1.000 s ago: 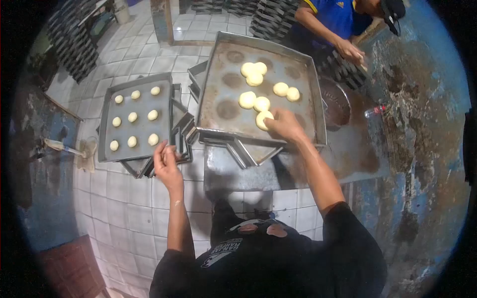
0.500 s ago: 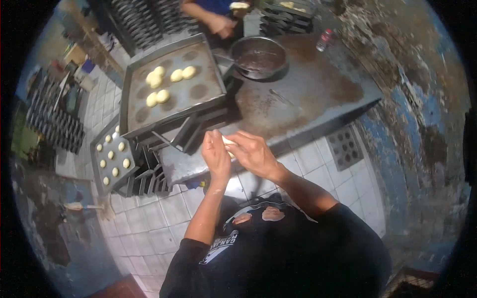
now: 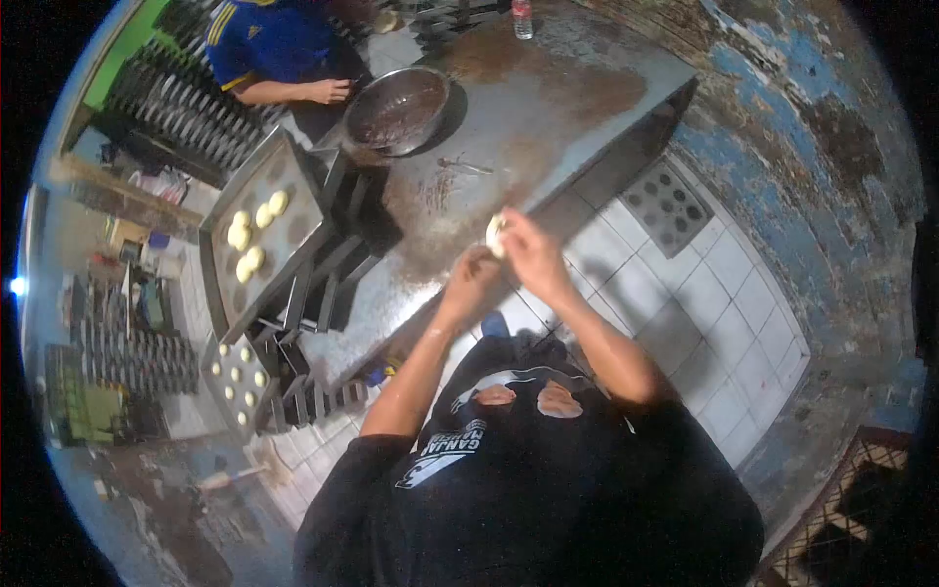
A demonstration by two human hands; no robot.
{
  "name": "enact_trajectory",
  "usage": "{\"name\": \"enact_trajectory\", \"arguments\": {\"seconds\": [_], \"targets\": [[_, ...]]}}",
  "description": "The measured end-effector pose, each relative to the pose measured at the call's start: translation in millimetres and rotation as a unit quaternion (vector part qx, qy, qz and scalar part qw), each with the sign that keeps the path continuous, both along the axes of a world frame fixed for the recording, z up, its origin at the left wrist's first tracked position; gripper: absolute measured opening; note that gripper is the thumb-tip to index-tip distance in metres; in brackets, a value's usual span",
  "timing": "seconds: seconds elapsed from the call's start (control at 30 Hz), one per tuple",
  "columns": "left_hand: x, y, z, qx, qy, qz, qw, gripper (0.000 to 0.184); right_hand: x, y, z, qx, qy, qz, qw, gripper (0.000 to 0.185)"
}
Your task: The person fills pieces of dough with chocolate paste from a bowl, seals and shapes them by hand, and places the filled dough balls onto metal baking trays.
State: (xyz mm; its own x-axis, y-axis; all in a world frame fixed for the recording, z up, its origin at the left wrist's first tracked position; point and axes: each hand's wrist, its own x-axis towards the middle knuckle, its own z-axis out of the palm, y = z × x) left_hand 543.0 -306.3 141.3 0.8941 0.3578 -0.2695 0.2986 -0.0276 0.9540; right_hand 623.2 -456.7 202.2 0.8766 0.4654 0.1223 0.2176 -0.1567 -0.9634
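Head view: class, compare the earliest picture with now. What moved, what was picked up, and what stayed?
The right hand has lifted a dough ball off the large tray and holds it nearer the body; the left hand has come in from the left, close beside it. The camera has turned, so the tray shows further left. The other dough balls stay in their groups on the tray.

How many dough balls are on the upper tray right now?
7 dough balls on the upper tray: a trio, a pair up and right of it, another pair below it. Some overlap, so one may be hidden.
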Motion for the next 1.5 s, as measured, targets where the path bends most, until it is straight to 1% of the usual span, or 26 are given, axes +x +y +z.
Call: {"name": "enact_trajectory", "arguments": {"seconds": [0.03, 0.1, 0.17, 0.23, 0.3, 0.37, 0.4, 0.47, 0.53, 0.57, 0.63, 0.7, 0.77, 0.8, 0.83, 0.87, 0.9, 0.97, 1.03, 1.07, 1.13, 1.2, 1.23, 1.33, 1.47, 1.5], "targets": [[-2.8, -21.9, 21.2, -0.043, 0.001, -0.031, 0.999, 0.029, 2.3, -0.1, -25.2, -0.069, -0.009, 0.055, 0.996, 0.024], [7.3, -27.1, -5.5, -0.074, 0.004, -0.015, 0.997, 0.030, 8.7, -2.6, -33.8, -0.081, -0.291, 0.137, 0.943, 0.019], [17.1, -17.2, -22.2, -0.143, 0.029, -0.009, 0.989, 0.034, 27.0, 1.1, -30.8, -0.077, -0.298, 0.133, 0.942, 0.016], [27.6, -7.2, -19.6, -0.196, -0.001, -0.044, 0.980, 0.034, 64.8, 9.2, -32.1, -0.064, -0.153, 0.122, 0.979, 0.014], [39.2, 9.0, -14.4, -0.218, -0.010, -0.028, 0.975, 0.033, 102.4, 25.2, -40.9, 0.010, 0.143, 0.154, 0.978, 0.016], [53.2, 30.7, -10.4, -0.201, -0.022, -0.016, 0.979, 0.037, 141.0, 44.1, -47.3, -0.047, 0.083, 0.157, 0.983, 0.021], [60.1, 43.0, -16.0, -0.229, -0.032, 0.009, 0.973, 0.049, 157.8, 55.2, -55.6, -0.059, 0.080, 0.170, 0.980, 0.021], [72.9, 67.1, -8.4, -0.236, -0.066, 0.041, 0.969, 0.055, 197.9, 89.6, -83.9, -0.198, 0.026, 0.158, 0.967, 0.025], [86.5, 98.1, 2.3, -0.257, -0.090, 0.073, 0.960, 0.070, 234.3, 131.8, -115.6, -0.235, -0.043, 0.177, 0.955, 0.026], [89.6, 113.9, -1.7, -0.261, -0.092, 0.093, 0.956, 0.070, 247.0, 152.6, -133.7, -0.257, -0.100, 0.175, 0.945, 0.027], [95.4, 143.7, -10.8, -0.239, -0.086, 0.098, 0.962, 0.068, 274.8, 195.3, -176.0, -0.288, -0.103, 0.203, 0.930, 0.028], [100.9, 169.8, -16.6, -0.233, -0.072, 0.135, 0.960, 0.066, 291.0, 229.7, -233.0, -0.295, -0.259, 0.114, 0.913, 0.028], [105.1, 193.7, -22.5, -0.132, -0.068, 0.134, 0.980, 0.061, 296.5, 250.9, -262.6, -0.356, -0.249, 0.148, 0.889, 0.027], [108.5, 202.7, -19.8, -0.134, -0.047, 0.147, 0.979, 0.057, 297.5, 257.1, -276.0, -0.376, -0.307, 0.237, 0.841, 0.026], [111.4, 210.5, -17.6, -0.138, -0.041, 0.151, 0.978, 0.057, 294.4, 264.6, -271.3, -0.391, -0.362, 0.322, 0.783, 0.025], [114.4, 217.8, -15.1, -0.141, -0.045, 0.171, 0.974, 0.056, 280.6, 270.1, -266.8, -0.356, -0.271, 0.312, 0.838, 0.025], [119.0, 225.6, -14.8, -0.144, -0.050, 0.191, 0.970, 0.055, 269.5, 277.9, -237.4, -0.358, -0.269, 0.315, 0.837, 0.025], [131.9, 239.0, -19.4, -0.134, -0.065, 0.211, 0.966, 0.055, 261.4, 299.5, -148.5, -0.219, -0.080, 0.335, 0.913, 0.022], [142.8, 246.1, -23.8, -0.126, -0.074, 0.229, 0.962, 0.055, 282.3, 333.5, -93.3, -0.216, -0.058, 0.344, 0.912, 0.020], [150.4, 251.7, -25.5, -0.131, -0.062, 0.246, 0.958, 0.055, 297.7, 354.2, -82.3, -0.227, -0.106, 0.318, 0.914, 0.020], [165.4, 264.2, -29.7, -0.133, -0.049, 0.264, 0.954, 0.056, 330.4, 394.5, -90.0, -0.235, -0.153, 0.292, 0.914, 0.021], [176.0, 273.9, -36.1, -0.133, -0.065, 0.275, 0.950, 0.055, 357.6, 427.0, -116.7, -0.218, -0.272, 0.308, 0.885, 0.024], [179.0, 279.5, -37.6, -0.132, -0.072, 0.280, 0.948, 0.055, 364.1, 441.1, -124.9, -0.216, -0.268, 0.310, 0.886, 0.024], [182.1, 296.0, -39.1, -0.091, -0.047, 0.276, 0.956, 0.054, 373.3, 474.8, -140.6, -0.401, -0.300, 0.351, 0.791, 0.016], [182.4, 310.5, -50.2, -0.095, -0.033, 0.311, 0.945, 0.052, 375.9, 488.4, -172.3, -0.395, -0.286, 0.394, 0.779, 0.022], [181.8, 313.9, -52.4, -0.101, -0.027, 0.323, 0.941, 0.052, 375.1, 491.8, -178.9, -0.335, -0.224, 0.399, 0.824, 0.023]]}}
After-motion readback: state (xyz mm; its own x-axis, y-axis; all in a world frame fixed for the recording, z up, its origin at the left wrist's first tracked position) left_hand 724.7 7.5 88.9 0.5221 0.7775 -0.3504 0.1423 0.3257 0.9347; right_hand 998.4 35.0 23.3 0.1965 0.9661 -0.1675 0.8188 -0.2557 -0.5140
